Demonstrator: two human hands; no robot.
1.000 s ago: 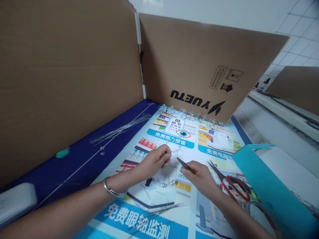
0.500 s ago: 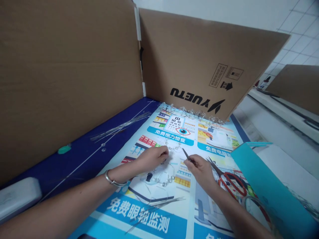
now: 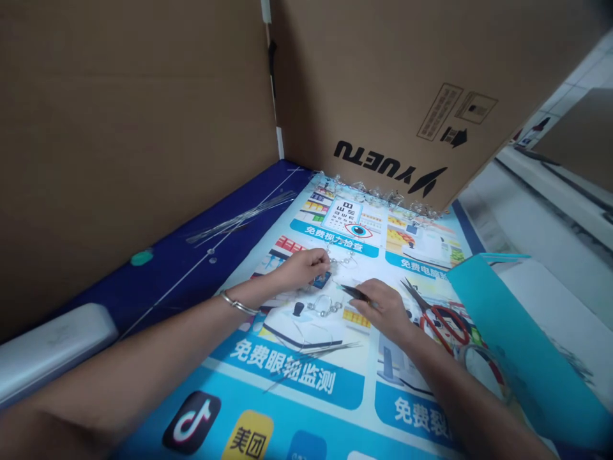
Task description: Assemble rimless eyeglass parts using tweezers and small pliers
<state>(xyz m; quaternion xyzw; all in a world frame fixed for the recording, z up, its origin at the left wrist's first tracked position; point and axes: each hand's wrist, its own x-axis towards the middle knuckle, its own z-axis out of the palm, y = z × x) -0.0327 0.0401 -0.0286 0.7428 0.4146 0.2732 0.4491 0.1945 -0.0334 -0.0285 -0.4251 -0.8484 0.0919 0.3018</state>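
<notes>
Head view put me, as I judged it, partway through the beadwork. My left hand [image 3: 304, 269] had its fingertips pinched together, seemingly on the wire of a beaded strand [image 3: 348, 260], which lay just beyond the ring [image 3: 325, 313]. My right hand [image 3: 387, 310] was closed around a dark, pointed tool [image 3: 354, 292], its tip near the ring's right side and apart from the strand. Whether the tool's tips stood open or together, I couldn't tell.

Well beyond the ring, a row of beaded pieces [image 3: 397, 199] ran along the foot of the cardboard [image 3: 393, 76]; I took those for the finished part. The strand at my left fingertips looked unfinished, with thin wire showing about its beads. The ring itself lay on the printed sheet [image 3: 373, 383], out of both grips, its beads already on wire; whether its ends were fastened, I couldn't make out.

Wire remained too: some strands [image 3: 320, 353] on the near side of the ring, and a bundle [image 3: 244, 217] beyond it to the left, on the dark counter [image 3: 163, 291]. Scissors [image 3: 425, 306] lay open to the right of the ring, touched by neither hand.
</notes>
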